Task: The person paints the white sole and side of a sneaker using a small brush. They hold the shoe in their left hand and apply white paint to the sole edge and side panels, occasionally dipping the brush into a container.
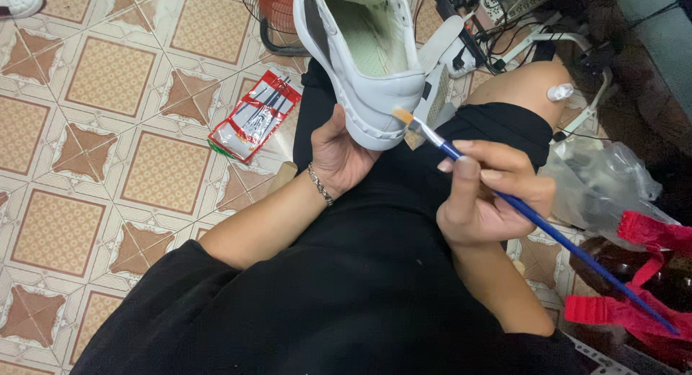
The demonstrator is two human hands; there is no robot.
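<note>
Right hand [484, 195] closed on blue-handled paintbrush [548, 231], fingers pinched together round the shaft near the ferrule; bristle tip [402, 116] touching the heel edge of the white sneaker [364, 58]. Left hand [339, 155] clamped under and behind the heel, thumb up along the sole wall, chain bracelet [321, 185] at the wrist. Sneaker held tilted, opening upward, over the lap above black clothing [375, 274], toe end out of frame at top. Small tan patch just below the bristles, possibly a glue smear or a tag; view too poor to settle. Judged risks: a loaded brush so close to the sole seam could stray onto the clean white upper if the wrist rolled; a drip from the tip would land on the black fabric directly beneath; grip at heel only, so the shoe could pivot under brush pressure. Flat red-and-clear rectangular packet [254, 115] lying on the patterned tiled floor [108, 166], left of the knee, dark slender items inside. Crumpled clear plastic bag [598, 180] right of the thigh, red cloth [641, 274] beside it. Fan base [277, 22] behind the shoe.
</note>
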